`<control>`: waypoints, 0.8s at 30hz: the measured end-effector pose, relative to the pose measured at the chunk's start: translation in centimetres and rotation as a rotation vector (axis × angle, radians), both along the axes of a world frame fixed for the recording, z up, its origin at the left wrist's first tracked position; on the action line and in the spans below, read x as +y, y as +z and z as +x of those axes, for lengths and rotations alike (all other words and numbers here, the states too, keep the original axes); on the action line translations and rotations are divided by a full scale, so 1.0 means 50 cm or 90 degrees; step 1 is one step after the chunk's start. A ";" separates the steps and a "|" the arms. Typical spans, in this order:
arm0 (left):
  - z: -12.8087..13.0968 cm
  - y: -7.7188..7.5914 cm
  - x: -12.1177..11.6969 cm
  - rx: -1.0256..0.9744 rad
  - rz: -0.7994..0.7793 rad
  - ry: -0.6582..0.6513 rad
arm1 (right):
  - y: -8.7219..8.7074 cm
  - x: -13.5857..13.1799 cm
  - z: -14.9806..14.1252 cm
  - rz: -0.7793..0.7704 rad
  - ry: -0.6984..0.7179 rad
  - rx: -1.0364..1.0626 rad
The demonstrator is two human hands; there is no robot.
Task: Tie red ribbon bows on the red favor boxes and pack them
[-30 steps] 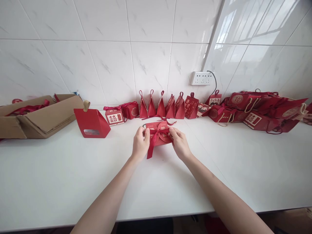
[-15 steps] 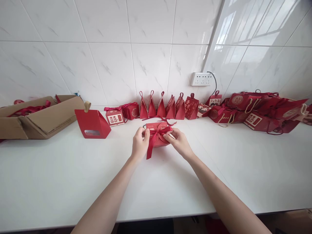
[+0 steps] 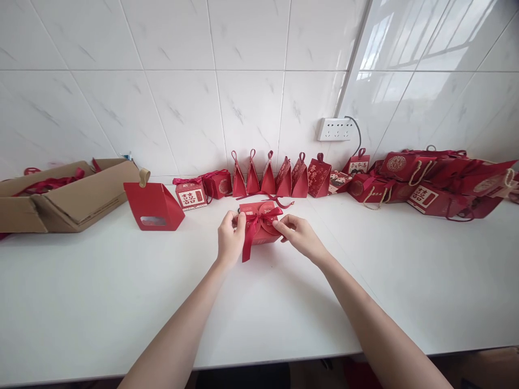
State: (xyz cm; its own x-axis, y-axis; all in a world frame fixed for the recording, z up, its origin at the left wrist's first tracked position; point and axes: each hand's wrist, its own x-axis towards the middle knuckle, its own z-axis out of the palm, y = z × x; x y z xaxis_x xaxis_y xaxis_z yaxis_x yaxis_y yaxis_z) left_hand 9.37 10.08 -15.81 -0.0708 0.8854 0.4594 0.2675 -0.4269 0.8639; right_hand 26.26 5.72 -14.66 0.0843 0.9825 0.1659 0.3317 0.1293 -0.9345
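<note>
Ribbon [image 3: 248, 246] crosses a red gift box [image 3: 266, 238] at mid-table [image 3: 263, 313]. At nine o'clock, the left hand [image 3: 230, 237] closes its fingers on a loop; at three, the right hand [image 3: 302, 236] touches the bow, fingers slightly parted. Peaked boxes [image 3: 300, 187] stand at twelve.

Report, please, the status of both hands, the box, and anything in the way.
Left hand at left side of box; right hand at right side. Ribbon bow on top. Boxes in row behind, apart from hands.
</note>
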 end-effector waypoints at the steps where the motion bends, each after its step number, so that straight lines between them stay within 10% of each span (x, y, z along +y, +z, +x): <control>1: 0.000 0.000 0.000 -0.002 0.000 -0.001 | -0.002 0.002 -0.001 -0.001 -0.003 0.022; 12: -0.005 0.002 0.021 -0.111 -0.094 -0.062 | 0.007 -0.002 -0.002 -0.064 0.104 0.165; 18: -0.012 0.010 0.023 -0.181 -0.210 -0.319 | 0.011 -0.005 -0.005 -0.076 0.145 0.146; 24: -0.013 0.010 0.016 -0.163 -0.233 -0.265 | 0.009 -0.005 -0.003 -0.088 0.137 0.136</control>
State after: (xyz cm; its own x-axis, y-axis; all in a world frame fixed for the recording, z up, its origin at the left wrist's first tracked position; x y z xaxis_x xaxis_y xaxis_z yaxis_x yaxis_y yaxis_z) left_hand 8.70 10.88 -15.30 0.2469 0.9598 0.1336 -0.0937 -0.1136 0.9891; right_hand 26.10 5.45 -14.22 -0.1089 0.9936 0.0313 0.1058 0.0429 -0.9935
